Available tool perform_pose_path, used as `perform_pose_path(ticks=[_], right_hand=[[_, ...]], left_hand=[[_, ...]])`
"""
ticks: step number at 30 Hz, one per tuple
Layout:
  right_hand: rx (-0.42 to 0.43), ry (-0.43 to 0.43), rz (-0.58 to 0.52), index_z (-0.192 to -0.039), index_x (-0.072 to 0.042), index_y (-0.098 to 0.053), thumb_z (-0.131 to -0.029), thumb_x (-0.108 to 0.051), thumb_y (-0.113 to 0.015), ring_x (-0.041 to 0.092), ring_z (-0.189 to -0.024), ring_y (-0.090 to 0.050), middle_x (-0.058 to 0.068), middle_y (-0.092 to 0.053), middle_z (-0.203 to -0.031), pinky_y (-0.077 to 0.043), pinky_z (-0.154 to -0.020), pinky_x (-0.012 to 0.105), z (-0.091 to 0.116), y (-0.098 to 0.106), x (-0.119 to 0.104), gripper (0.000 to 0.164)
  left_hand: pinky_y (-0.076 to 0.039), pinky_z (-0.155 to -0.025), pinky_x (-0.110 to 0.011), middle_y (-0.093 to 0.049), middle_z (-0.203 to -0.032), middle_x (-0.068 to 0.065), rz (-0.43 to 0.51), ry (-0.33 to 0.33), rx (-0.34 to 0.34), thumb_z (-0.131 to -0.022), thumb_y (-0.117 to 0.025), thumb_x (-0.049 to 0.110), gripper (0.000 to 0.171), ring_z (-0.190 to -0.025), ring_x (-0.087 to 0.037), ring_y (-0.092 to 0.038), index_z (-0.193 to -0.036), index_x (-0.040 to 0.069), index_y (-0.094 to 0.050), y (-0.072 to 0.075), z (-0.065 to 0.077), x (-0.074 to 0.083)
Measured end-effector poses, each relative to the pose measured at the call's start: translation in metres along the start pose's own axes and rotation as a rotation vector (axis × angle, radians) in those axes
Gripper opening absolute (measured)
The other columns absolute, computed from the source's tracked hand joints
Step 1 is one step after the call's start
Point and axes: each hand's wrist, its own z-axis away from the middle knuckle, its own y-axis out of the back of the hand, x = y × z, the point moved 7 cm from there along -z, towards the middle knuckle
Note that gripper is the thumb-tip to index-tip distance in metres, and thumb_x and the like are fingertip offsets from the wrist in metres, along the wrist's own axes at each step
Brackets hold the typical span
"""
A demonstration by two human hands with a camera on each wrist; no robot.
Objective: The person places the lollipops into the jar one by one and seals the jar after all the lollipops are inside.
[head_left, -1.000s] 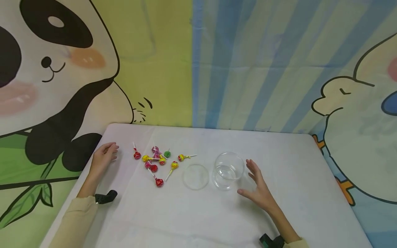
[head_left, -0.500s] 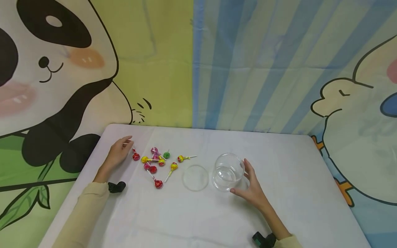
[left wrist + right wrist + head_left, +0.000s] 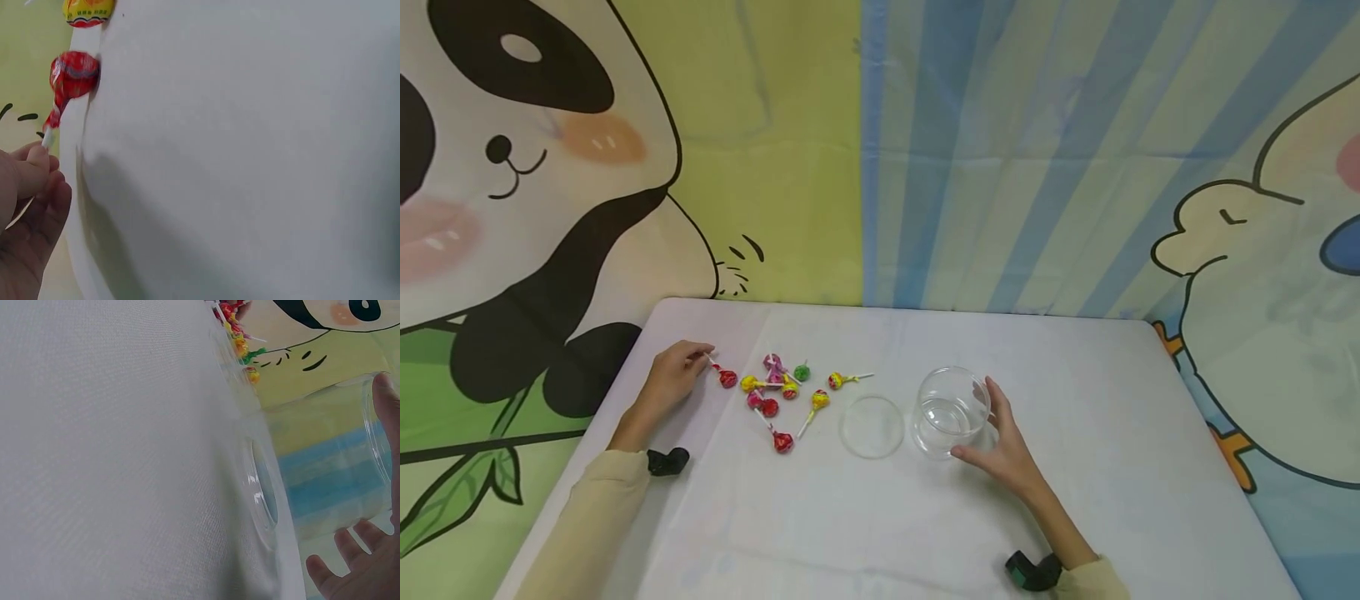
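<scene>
At the left of the table, my left hand (image 3: 668,382) pinches the white stick of a red-wrapped lollipop (image 3: 727,379). In the left wrist view the lollipop (image 3: 75,74) points away from the thumb and fingertips, its stick end hidden between them. A clear, open-topped jar (image 3: 951,412) stands upright right of centre. My right hand (image 3: 1009,454) holds it from the right, thumb at the near side and fingers round the far side. From the right wrist, the thumb lies at the rim of the jar (image 3: 331,462), with the other fingers spread along the opposite side.
Several lollipops in yellow, pink, red and green wrappers lie in a loose group, including a yellow one (image 3: 820,400) and a green one (image 3: 802,372). A clear round disc (image 3: 872,427) lies flat left of the jar. The white table (image 3: 850,525) meets a printed cloth backdrop (image 3: 805,167).
My left hand has moved right to the red lollipop, taken its stick and tilted it leftward. My right hand has closed in on the jar, which stays in place.
</scene>
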Motion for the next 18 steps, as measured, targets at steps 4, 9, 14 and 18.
perform_pose_path(ticks=[4,9,14,18], right_hand=[[-0.013,0.002,-0.02,-0.146,-0.005,-0.012,-0.063,-0.012,-0.083,0.042,-0.132,-0.031,0.024,-0.03,-0.145,-0.03,-0.1,0.062,-0.002,-0.005,0.006,0.109],[0.003,-0.003,-0.006,-0.146,-0.019,-0.014,-0.06,-0.022,-0.086,0.035,-0.133,-0.034,0.018,-0.036,-0.144,-0.033,-0.1,0.059,-0.004,-0.013,0.029,0.112],[0.024,0.024,0.034,-0.145,-0.023,-0.015,-0.062,-0.027,-0.085,0.032,-0.132,-0.036,0.013,-0.038,-0.143,-0.035,-0.1,0.057,-0.007,-0.015,0.039,0.108],[0.027,0.033,0.031,-0.144,-0.021,-0.017,-0.062,-0.027,-0.084,0.033,-0.132,-0.036,0.013,-0.039,-0.142,-0.034,-0.099,0.059,-0.008,-0.014,0.038,0.106]], left_hand=[[-0.046,-0.083,-0.05,-0.063,-0.101,-0.018,-0.016,-0.027,0.049,-0.089,-0.057,0.005,0.019,-0.095,-0.032,-0.058,-0.106,0.001,-0.064,0.013,0.019,0.0],[-0.049,-0.077,-0.028,-0.068,-0.098,-0.015,-0.007,0.012,0.152,-0.088,-0.061,0.012,0.017,-0.091,-0.028,-0.062,-0.102,0.005,-0.067,0.026,0.053,0.004],[-0.038,-0.066,0.0,-0.071,-0.095,-0.011,0.075,0.071,0.283,-0.085,-0.065,0.019,0.018,-0.083,0.004,-0.059,-0.099,0.008,-0.071,0.029,0.086,0.007],[-0.038,-0.066,0.001,-0.071,-0.097,-0.01,0.117,0.135,0.312,-0.085,-0.065,0.027,0.022,-0.078,0.024,-0.046,-0.099,0.011,-0.071,0.025,0.1,0.004]])
